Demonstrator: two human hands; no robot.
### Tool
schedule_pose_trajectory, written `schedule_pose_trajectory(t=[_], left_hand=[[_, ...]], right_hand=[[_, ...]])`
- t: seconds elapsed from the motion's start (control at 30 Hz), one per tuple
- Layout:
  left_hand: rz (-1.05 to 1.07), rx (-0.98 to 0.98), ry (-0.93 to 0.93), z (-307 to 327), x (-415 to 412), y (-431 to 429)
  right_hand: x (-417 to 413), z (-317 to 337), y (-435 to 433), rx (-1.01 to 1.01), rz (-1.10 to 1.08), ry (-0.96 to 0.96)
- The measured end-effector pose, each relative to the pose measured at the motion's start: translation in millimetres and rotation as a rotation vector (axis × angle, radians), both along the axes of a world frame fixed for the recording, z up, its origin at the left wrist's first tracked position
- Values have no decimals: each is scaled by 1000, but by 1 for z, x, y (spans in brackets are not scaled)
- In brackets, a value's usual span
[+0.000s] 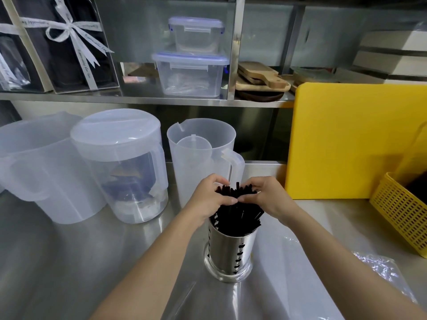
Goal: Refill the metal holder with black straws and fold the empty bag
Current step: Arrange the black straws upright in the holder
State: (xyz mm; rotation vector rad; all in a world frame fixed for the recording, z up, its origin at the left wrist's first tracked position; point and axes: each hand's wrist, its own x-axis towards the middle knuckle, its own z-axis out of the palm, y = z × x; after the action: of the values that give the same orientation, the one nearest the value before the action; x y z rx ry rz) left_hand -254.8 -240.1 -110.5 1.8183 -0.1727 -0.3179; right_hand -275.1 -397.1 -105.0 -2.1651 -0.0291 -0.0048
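On the steel desk (69, 262) stand three translucent pitchers (120, 167) at far left, one yellow cutting board (351, 139) and one yellow basket (402, 211) at right. Near centre, one metal holder (230, 250) sits just beside the flattened clear bag (300, 280) — packed with black straws (238, 213), too many to count. Both hands — left hand (208, 199), right hand (268, 197) — clasp the straw tops, thumbs touching.

Soft, even light from overhead; pale glare streaks the steel counter (69, 262) and clear bag (374, 269). Edges bow and blur slightly; corners darken.

left hand (208, 197), right hand (268, 197), cupped together, thumbs touching
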Motion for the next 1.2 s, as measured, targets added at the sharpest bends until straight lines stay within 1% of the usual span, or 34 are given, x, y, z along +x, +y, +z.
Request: schedule_pose_trajectory(t=[0.13,0.27,0.37,0.53,0.67,0.87,1.0,1.2], left_hand=[[-37,-52,-74,-3,-2,6],[-83,-18,-116,-6,-3,6],[-39,-2,-156,-10,-2,4],[-16,-34,-135,-13,-2,7],[-2,-56,-166,-16,-3,6],[-18,-67,-207,-19,-3,3],[14,-63,-215,-19,-3,5],[8,-53,-291,-13,-6,4]], right_hand=[[-2,0,1,90,3,-16],[-2,0,3,158,15,-6],[-3,-3,5,150,29,4],[-4,-2,2,155,64,38],[-5,-1,2,159,85,47],[-6,1,4,178,63,37],[-5,2,5,154,53,17],[-4,2,6,140,7,-8]])
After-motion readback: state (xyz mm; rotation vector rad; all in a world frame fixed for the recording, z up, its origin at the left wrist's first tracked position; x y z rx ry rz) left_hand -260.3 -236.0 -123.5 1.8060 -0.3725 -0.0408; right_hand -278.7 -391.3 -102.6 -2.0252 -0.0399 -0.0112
